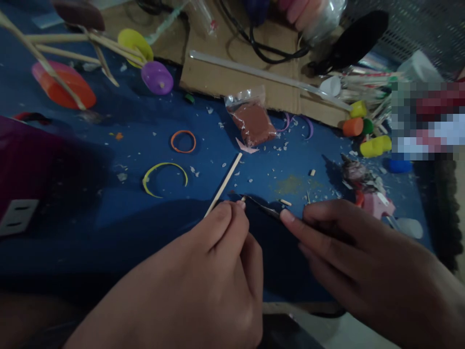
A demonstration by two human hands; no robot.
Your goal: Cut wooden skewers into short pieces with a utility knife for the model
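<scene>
My left hand [203, 271] is closed in a pinch on a small wooden stick, whose pale end [243, 198] pokes out past the fingertips. Wrapped round the handle of a thin, dark metal craft knife [267, 209], my right hand [348, 252] points its tip left. That tip touches or nearly touches the stick end. Just beyond my left fingers is a longer wooden stick [227, 180], its near end hidden behind the hand. A short wooden offcut [285, 202] lies beside the blade. Farther off is a clear bag of brown clay [254, 123].
Yellow [165, 165] and orange [183, 141] rings lie on the blue table among white scraps. Coloured pieces on sticks, one purple [157, 77], stand at the far left. Cardboard [240, 72] bears a clear rod [254, 72]. Yellow pieces [376, 146] and a pink lump [378, 206] are at right.
</scene>
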